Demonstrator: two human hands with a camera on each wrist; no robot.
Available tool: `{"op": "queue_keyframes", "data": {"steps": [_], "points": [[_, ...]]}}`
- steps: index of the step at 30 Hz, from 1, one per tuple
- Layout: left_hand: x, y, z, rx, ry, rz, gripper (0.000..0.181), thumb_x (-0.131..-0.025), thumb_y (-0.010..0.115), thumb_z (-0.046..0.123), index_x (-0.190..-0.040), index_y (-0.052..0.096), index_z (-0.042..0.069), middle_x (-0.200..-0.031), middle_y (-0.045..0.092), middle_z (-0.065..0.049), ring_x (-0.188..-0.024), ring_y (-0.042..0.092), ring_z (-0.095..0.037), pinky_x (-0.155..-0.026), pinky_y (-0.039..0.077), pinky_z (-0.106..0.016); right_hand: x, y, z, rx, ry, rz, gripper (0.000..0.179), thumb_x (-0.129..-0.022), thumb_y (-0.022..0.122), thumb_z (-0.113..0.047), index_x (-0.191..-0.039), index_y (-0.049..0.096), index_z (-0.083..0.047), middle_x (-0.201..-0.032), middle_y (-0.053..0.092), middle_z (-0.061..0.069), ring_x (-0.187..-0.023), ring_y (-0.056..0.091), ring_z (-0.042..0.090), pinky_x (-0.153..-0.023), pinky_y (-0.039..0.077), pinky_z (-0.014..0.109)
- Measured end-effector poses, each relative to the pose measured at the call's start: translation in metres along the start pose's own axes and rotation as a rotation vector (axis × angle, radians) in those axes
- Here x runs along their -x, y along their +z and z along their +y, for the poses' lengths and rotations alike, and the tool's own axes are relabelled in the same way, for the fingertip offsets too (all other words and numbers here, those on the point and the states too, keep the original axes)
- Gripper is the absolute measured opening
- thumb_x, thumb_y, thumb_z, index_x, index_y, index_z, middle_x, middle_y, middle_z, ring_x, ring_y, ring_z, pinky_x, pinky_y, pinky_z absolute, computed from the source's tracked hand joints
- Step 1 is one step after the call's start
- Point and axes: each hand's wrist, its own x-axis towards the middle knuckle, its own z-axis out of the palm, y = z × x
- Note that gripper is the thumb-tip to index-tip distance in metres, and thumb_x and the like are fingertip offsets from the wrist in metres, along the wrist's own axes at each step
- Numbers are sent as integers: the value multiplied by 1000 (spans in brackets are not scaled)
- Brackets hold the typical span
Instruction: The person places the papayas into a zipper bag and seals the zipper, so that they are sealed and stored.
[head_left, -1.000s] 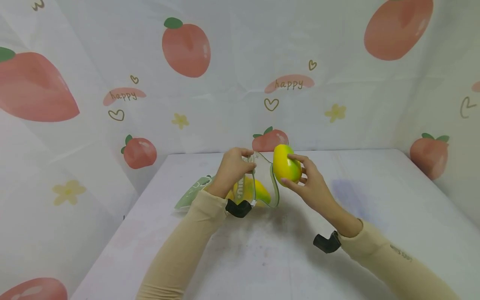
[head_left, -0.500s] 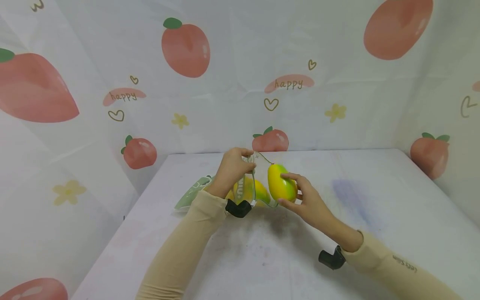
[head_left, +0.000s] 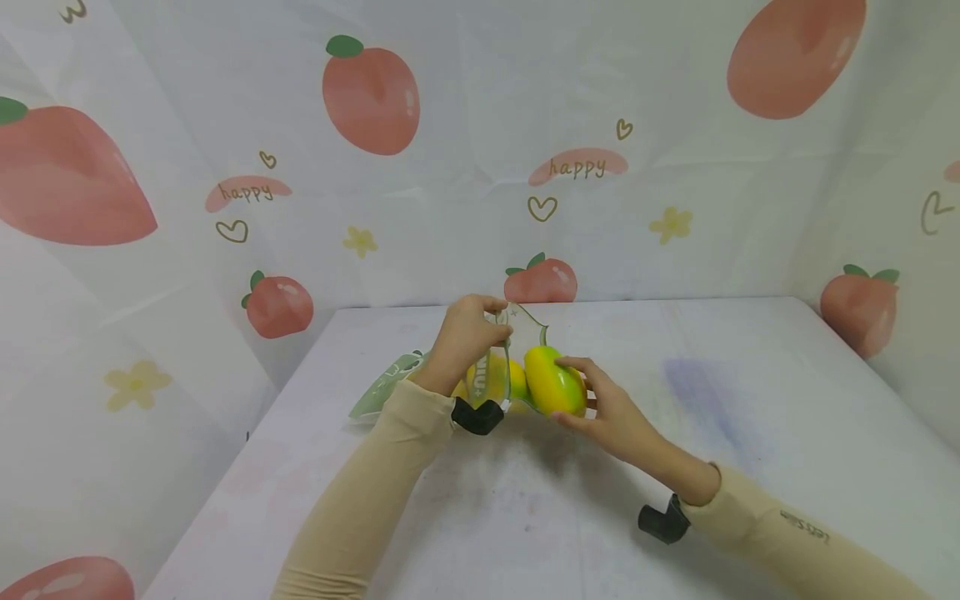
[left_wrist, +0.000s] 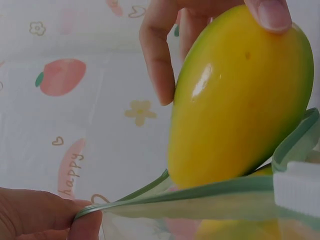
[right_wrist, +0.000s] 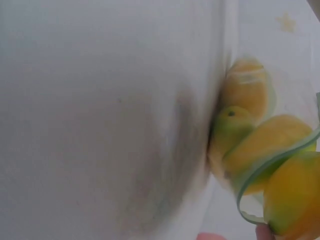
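Observation:
My left hand [head_left: 467, 337] pinches the green-edged rim of a clear zip bag [head_left: 386, 387] between thumb and fingers. The bag lies on its side with its mouth spread open to the right. In my right hand [head_left: 618, 417] is a yellow-green mango [head_left: 553, 383], gripped by thumb and fingertips. Its narrow end points into the mouth, close over the green zip strip [left_wrist: 190, 194] in the left wrist view. Several mangoes are inside the bag, such as a yellow-green mango [right_wrist: 270, 145] in the right wrist view. A white zip slider [left_wrist: 297, 192] sits on the rim.
The bag rests on a white table [head_left: 487, 517] with a faint blue-purple stain [head_left: 701, 396] to the right. Behind stands a white cloth backdrop [head_left: 450, 208] printed with peaches, hearts and flowers. Black wrist mounts hang below both cuffs.
My right hand has moved the mango down and to the left, from beside the bag's rim into its mouth. My left hand stays in place on the rim.

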Motion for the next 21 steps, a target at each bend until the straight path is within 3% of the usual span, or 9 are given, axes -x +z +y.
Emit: {"op": "queue_keyframes", "data": {"steps": [8,15,21], "points": [[-1,0,2,-14,10,2,44,-86,69,11,-129,63,7,-131,59,-10,-77,71,-14,-73,56,-24,-10,-3,2,-27,31,-29,73,-82,77,-14,-140,35,-5,-143,42,23,-113,58,42,-88,54,46],[-3,1,5,-38,-9,3,44,-86,70,12,-129,63,9,-130,60,-7,-76,71,-13,-76,57,-26,-19,-5,4,-47,86,-55,73,-81,79,-18,-144,43,-15,-127,44,21,-114,55,43,-87,55,45],[-4,1,7,-52,-1,3,43,-86,69,11,-128,63,6,-131,60,-10,-77,71,-15,-77,57,-27,-27,-6,3,-14,66,-95,71,-82,78,-20,-144,45,-17,-125,50,18,-109,60,41,-82,57,38]]}}
